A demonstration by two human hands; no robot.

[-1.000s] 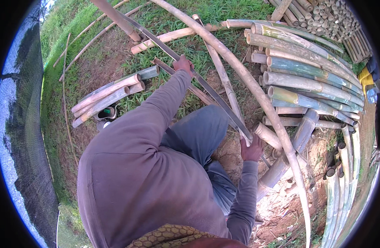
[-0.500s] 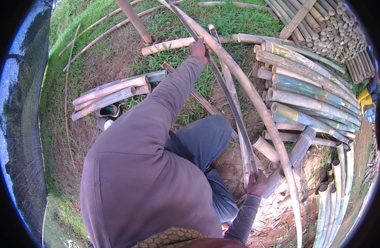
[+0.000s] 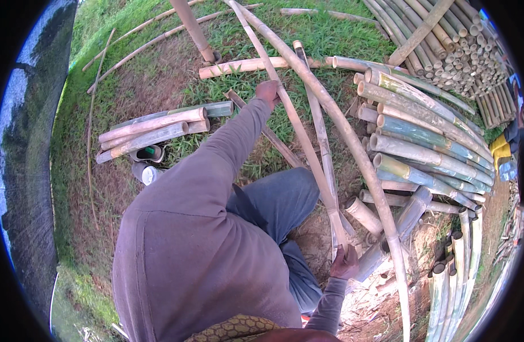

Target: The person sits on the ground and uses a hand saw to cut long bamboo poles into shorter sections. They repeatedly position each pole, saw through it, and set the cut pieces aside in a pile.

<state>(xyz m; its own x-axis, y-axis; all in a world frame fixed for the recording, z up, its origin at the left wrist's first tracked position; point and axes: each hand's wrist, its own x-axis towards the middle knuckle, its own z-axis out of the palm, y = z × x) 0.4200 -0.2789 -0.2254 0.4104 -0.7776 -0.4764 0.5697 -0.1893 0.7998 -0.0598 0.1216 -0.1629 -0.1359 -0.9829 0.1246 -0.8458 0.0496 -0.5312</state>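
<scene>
Down near my body, at about five o'clock, my right hand [image 3: 345, 262] is closed around the near end of a thin bamboo strip [image 3: 299, 128], fingers curled over it just above the bare dirt. That strip is the long thing I am working with: its axis runs from my right hand up and away toward eleven o'clock, its far end passing out at the top of the view. Farther along the same strip, at about twelve o'clock, my left hand [image 3: 268, 91] is stretched out at the end of my grey sleeve and wrapped around it, so both hands grip one piece, well apart from each other.

Just beside the strip on its right lies a thicker, curved bamboo pole [image 3: 353, 142], sweeping from the top of the view down to five o'clock. Another narrow split piece [image 3: 318, 122] lies between the two.

At nine o'clock, a short bundle of cut bamboo lengths [image 3: 153, 128] rests on the grass, with a small dark container [image 3: 149, 153] next to it. At three o'clock is a stack of green and tan bamboo culms [image 3: 421, 148], cut ends facing me. Farthest off, at one o'clock, a pile of thinner poles [image 3: 461, 51] lies with its round ends showing.
</scene>
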